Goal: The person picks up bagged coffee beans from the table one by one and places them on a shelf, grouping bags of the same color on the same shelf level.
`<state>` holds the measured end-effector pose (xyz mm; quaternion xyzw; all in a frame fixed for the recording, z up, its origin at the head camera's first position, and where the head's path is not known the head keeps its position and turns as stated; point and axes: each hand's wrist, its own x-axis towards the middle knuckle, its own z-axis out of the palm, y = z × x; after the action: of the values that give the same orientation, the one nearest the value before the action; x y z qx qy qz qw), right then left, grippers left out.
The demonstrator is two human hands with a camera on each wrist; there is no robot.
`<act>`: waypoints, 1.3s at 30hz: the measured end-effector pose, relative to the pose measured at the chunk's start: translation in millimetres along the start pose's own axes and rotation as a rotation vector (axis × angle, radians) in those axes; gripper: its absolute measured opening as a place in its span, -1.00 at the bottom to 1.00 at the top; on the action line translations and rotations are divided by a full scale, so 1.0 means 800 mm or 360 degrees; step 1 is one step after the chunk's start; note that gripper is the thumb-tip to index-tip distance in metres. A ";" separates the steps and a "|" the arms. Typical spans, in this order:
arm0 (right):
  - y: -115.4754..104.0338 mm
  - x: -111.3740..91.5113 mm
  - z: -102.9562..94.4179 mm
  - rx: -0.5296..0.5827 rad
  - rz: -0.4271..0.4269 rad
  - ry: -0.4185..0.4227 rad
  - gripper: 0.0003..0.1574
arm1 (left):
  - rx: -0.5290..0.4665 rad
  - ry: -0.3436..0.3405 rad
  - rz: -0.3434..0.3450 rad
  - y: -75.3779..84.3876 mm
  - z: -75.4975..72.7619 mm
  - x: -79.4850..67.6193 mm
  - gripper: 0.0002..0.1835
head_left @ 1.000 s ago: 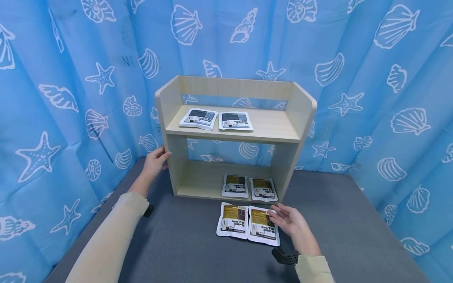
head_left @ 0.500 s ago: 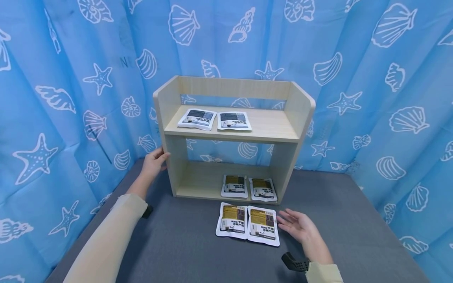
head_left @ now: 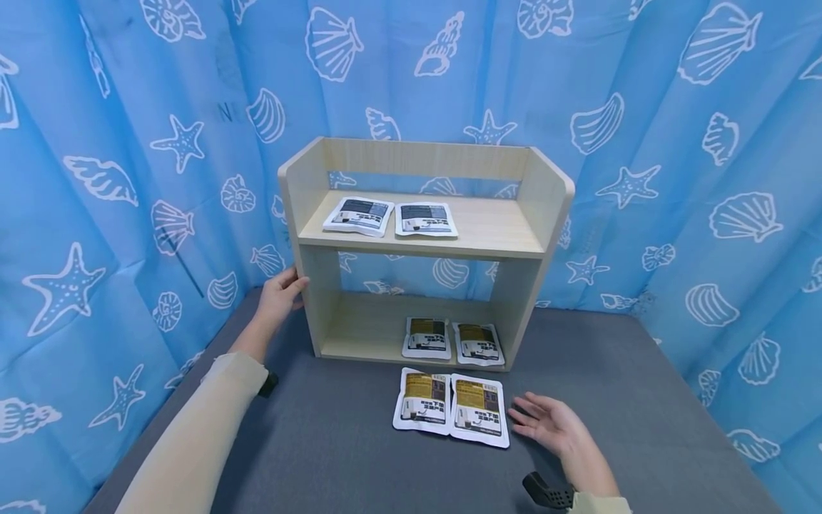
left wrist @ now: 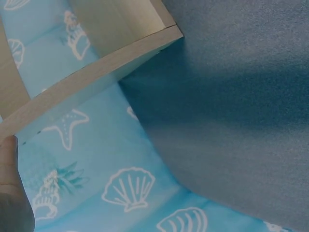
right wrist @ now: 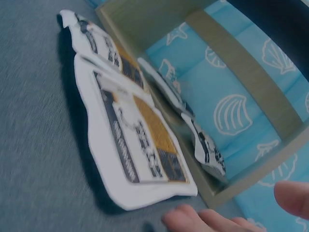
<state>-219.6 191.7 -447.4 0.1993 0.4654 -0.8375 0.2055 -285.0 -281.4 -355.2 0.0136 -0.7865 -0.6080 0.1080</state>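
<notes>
My left hand (head_left: 277, 297) rests against the outer left side of a light wood shelf (head_left: 424, 246), its thumb at the panel's front edge. In the left wrist view the thumb (left wrist: 12, 179) touches that edge. My right hand (head_left: 552, 428) holds nothing, palm partly up and fingers spread loosely, just right of two white pouches with brown-and-yellow labels, a left pouch (head_left: 422, 400) and a right pouch (head_left: 479, 410). They lie side by side on the table before the shelf. The right wrist view shows the fingertips (right wrist: 183, 220) close beside the right pouch's edge.
Two similar pouches, one left (head_left: 427, 338) and one right (head_left: 478, 345), lie on the lower shelf's right side. The upper shelf bears two blue-labelled pouches, one left (head_left: 359, 215) and one right (head_left: 426, 219). A blue shell-print curtain (head_left: 668, 143) hangs behind the grey table (head_left: 334, 457).
My right hand has moved off the right pouch on the table, to the right and slightly toward me. My left hand has stayed at the shelf's side.
</notes>
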 end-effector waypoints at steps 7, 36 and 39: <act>0.003 -0.006 -0.015 -0.0137 0.0049 -0.0034 -0.19 | -0.0012 0.0000 -0.0006 0.001 0.000 -0.001 -0.42; 0.021 0.012 0.007 -0.0663 -0.0022 0.0112 -0.28 | -0.0032 -0.0006 -0.0021 0.002 0.000 0.001 -0.44; 0.024 0.012 0.010 -0.0659 -0.0055 0.0093 -0.25 | -0.0032 -0.0003 -0.0021 0.001 -0.001 0.001 -0.44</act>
<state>-218.5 174.0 -462.2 0.1690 0.6367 -0.7212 0.2141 -285.7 -281.9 -354.1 0.0171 -0.7803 -0.6166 0.1033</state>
